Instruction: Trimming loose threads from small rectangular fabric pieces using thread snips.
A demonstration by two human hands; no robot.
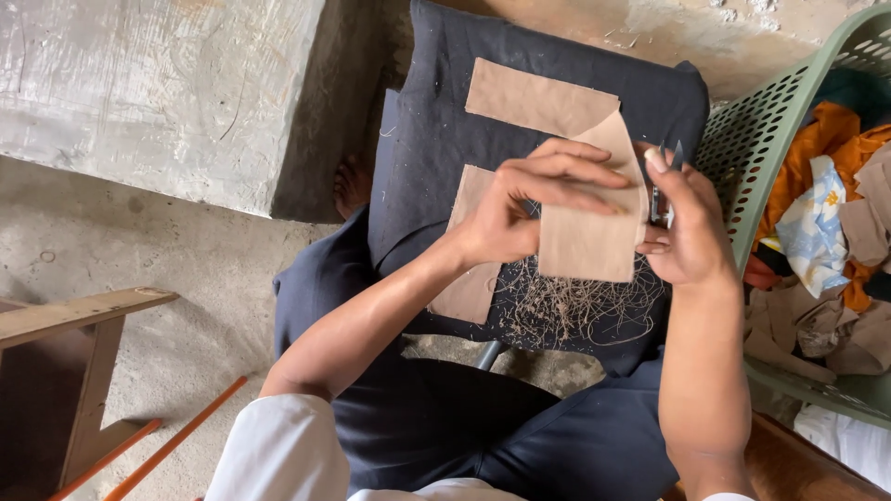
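A: What are the hands doing?

B: The left hand [520,209] is closed on the tan rectangular piece of cloth [589,232], fingers curled over its upper edge, thumb behind. The right hand [687,232] pinches the same piece at its right edge and also grips small metal thread snips [666,181], blades pointing up and away from the wrist.

A: How does the piece lie between them?

B: Its long axis runs away from the person, top corner folded over. It hangs directly between the two hands, the right hand with the snips touching its right edge, the left covering its left half.

A: Below the hands?

B: A tangle of loose tan threads [575,311] lies on the dark navy cloth spread over the lap [436,139]. Left of the left hand sits another flat tan piece [469,278]; beyond the fingertips, a longer tan strip [534,97] lies crosswise.

A: Farther out?

B: To the right of the right hand, a pale green perforated plastic basket [752,158] holds tan, orange and flowered scraps. Far left, a wooden stool [74,325] stands on the concrete floor [186,241]. No labels or signs show.
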